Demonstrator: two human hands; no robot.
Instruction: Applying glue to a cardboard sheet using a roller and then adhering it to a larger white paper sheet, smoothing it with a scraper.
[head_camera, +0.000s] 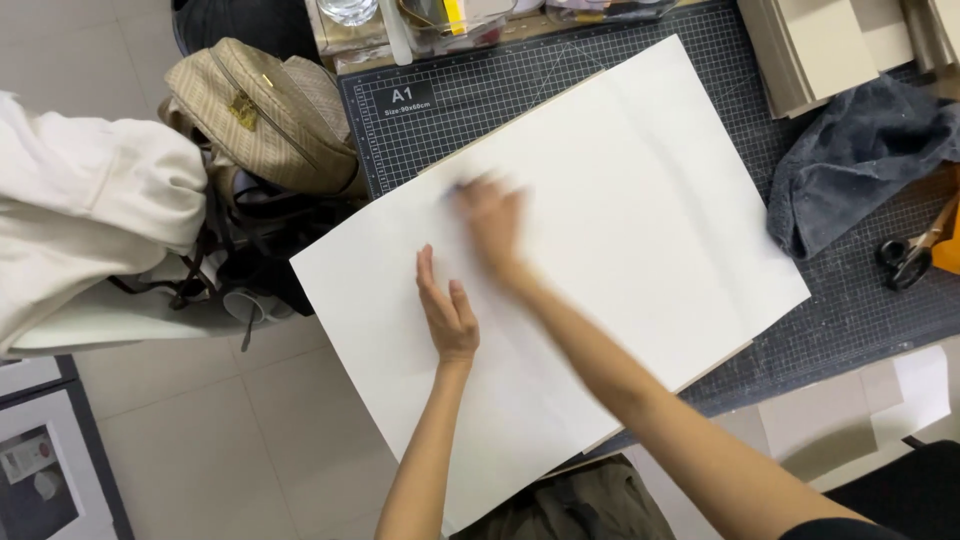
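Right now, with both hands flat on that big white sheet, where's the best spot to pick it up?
Probably the near corner of the white sheet, which juts past the cutting mat edge over the floor. Come from below and pinch it there. Elsewhere it lies flat on the mat, under the left hand and right hand.

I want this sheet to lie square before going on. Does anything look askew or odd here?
Yes: the white sheet lies turned against the cutting mat's grid, one corner overhanging the edge. Both hands, left and right, press it flat.
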